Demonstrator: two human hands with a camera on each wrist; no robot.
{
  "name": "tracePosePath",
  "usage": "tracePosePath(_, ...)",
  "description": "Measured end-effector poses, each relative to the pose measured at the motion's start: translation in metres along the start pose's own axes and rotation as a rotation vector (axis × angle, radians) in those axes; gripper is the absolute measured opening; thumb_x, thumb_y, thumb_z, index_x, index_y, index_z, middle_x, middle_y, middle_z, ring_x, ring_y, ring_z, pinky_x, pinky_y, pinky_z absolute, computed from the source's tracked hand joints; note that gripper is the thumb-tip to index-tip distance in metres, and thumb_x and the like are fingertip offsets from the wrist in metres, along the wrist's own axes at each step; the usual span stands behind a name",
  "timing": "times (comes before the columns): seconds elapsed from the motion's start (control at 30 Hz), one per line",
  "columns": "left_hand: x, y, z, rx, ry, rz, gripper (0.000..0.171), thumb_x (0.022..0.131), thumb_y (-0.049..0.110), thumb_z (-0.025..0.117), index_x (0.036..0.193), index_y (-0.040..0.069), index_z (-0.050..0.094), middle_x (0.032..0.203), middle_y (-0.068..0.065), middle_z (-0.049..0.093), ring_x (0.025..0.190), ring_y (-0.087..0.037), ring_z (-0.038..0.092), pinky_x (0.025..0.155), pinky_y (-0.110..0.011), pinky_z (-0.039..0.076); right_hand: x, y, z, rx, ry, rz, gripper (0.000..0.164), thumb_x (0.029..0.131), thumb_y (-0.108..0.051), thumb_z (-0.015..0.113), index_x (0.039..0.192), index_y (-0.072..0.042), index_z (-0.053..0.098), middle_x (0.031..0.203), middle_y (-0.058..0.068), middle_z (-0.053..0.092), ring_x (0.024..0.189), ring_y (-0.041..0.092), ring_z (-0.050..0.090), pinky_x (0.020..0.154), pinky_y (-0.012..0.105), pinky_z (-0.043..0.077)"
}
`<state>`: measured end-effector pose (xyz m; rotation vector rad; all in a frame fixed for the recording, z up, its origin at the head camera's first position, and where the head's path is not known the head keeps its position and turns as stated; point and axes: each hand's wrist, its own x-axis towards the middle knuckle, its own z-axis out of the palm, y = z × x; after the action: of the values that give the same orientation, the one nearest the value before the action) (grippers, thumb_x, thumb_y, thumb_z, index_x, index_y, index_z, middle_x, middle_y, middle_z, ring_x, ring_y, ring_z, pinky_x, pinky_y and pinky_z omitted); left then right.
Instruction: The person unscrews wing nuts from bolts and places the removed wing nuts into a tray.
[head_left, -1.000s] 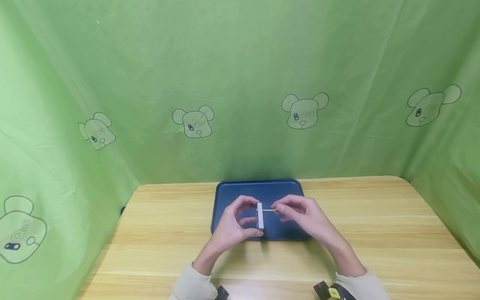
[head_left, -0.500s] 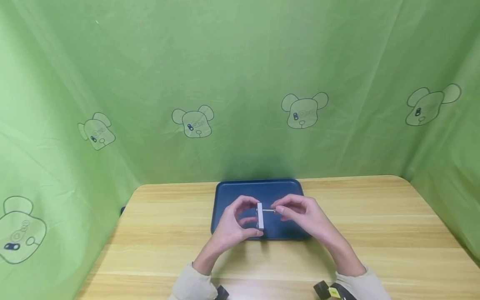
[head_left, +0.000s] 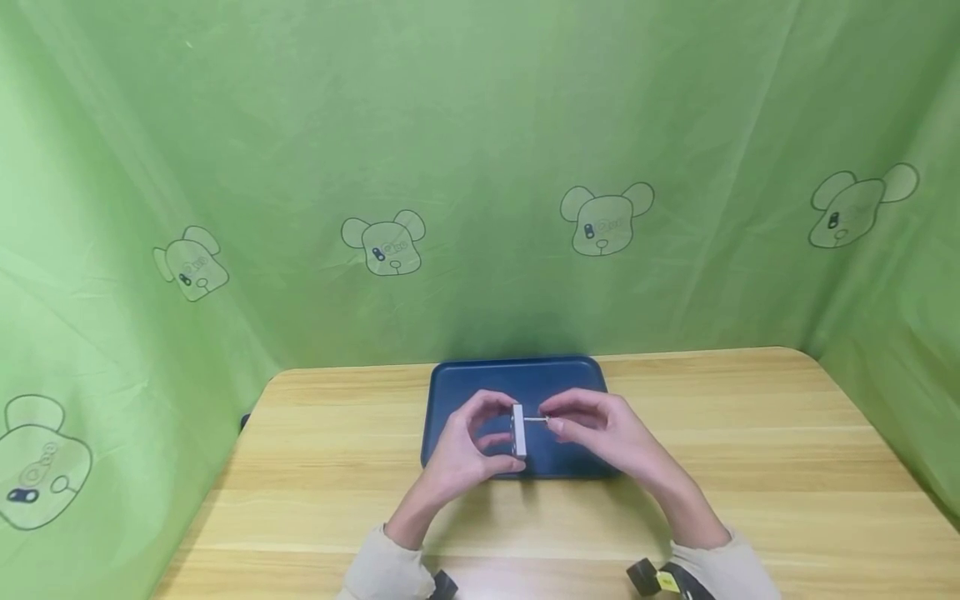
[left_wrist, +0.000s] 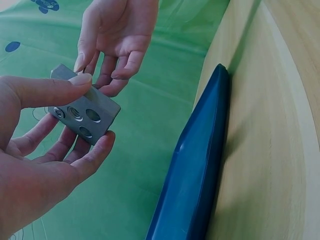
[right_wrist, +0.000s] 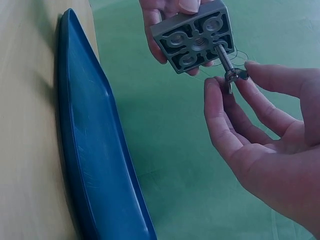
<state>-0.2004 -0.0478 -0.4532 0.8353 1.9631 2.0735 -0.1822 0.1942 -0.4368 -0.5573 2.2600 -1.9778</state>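
My left hand (head_left: 467, 450) holds a grey square metal block (left_wrist: 95, 107) by its edges, above the blue tray. Round holes show on the face seen in the left wrist view. On its other face, a wing screw (right_wrist: 226, 59) stands with its threaded shaft in a corner hole. My right hand (head_left: 611, 429) has its thumb and fingers around the winged end (right_wrist: 235, 75) and pinches it. In the left wrist view the screw is mostly hidden behind the block and the left thumb.
A blue tray (head_left: 457, 379) with a raised rim lies on the wooden table (head_left: 750, 467) beneath the hands. Green cloth (head_left: 480, 300) printed with bear heads hangs behind and at both sides of the table.
My right thumb and fingertips have shifted slightly at the screw's winged end. The left hand and block keep their place, and the head view has moved a little.
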Motion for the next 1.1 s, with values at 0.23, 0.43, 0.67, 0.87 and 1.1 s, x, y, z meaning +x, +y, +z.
tracePosePath(0.23, 0.0002, -0.0009, 0.0001, -0.002, 0.0, -0.006, 0.068, 0.068, -0.023, 0.079, 0.127, 0.001, 0.057, 0.13, -0.019, 0.058, 0.124, -0.028, 0.058, 0.101, -0.044, 0.059, 0.0002, 0.0009, -0.0001, -0.004, -0.01, 0.013, 0.034, 0.095, -0.009, 0.072, 0.125, 0.004, 0.065, 0.124, 0.023, 0.066, 0.113, 0.03, 0.068, 0.094, 0.031, 0.061)
tracePosePath(0.43, 0.0006, -0.0017, 0.001, -0.01, -0.003, -0.003, 0.068, 0.067, -0.024, 0.078, 0.127, 0.001, 0.057, 0.13, -0.018, 0.058, 0.124, -0.03, 0.057, 0.101, -0.044, 0.058, 0.0003, 0.003, -0.0015, 0.019, -0.002, 0.03, 0.035, 0.094, -0.005, 0.071, 0.126, 0.008, 0.063, 0.122, 0.026, 0.066, 0.105, 0.023, 0.071, 0.093, 0.032, 0.062)
tracePosePath(0.67, 0.0006, -0.0017, 0.0014, -0.012, -0.005, -0.007, 0.068, 0.067, -0.024, 0.077, 0.127, 0.001, 0.057, 0.129, -0.019, 0.058, 0.124, -0.033, 0.057, 0.101, -0.044, 0.058, -0.0005, 0.0032, -0.0023, 0.017, 0.006, 0.035, 0.033, 0.094, -0.003, 0.07, 0.123, 0.01, 0.063, 0.119, 0.028, 0.067, 0.101, 0.023, 0.073, 0.091, 0.033, 0.063)
tracePosePath(0.87, 0.0008, -0.0012, 0.0011, -0.01, -0.01, -0.005, 0.068, 0.067, -0.023, 0.078, 0.127, 0.001, 0.057, 0.131, -0.027, 0.056, 0.123, -0.031, 0.057, 0.101, -0.044, 0.058, 0.0006, 0.0041, -0.0026, -0.015, 0.022, 0.011, 0.025, 0.095, -0.005, 0.071, 0.117, 0.006, 0.067, 0.117, 0.024, 0.068, 0.099, 0.028, 0.073, 0.088, 0.036, 0.064)
tracePosePath(1.1, 0.0007, -0.0004, 0.0005, -0.006, -0.006, -0.002, 0.068, 0.067, -0.023, 0.078, 0.127, 0.001, 0.057, 0.132, -0.03, 0.054, 0.123, -0.029, 0.057, 0.1, -0.043, 0.059, 0.0014, 0.0029, -0.0027, -0.045, 0.037, -0.003, 0.021, 0.101, -0.013, 0.065, 0.113, 0.003, 0.07, 0.113, 0.02, 0.071, 0.1, 0.034, 0.071, 0.085, 0.038, 0.065)
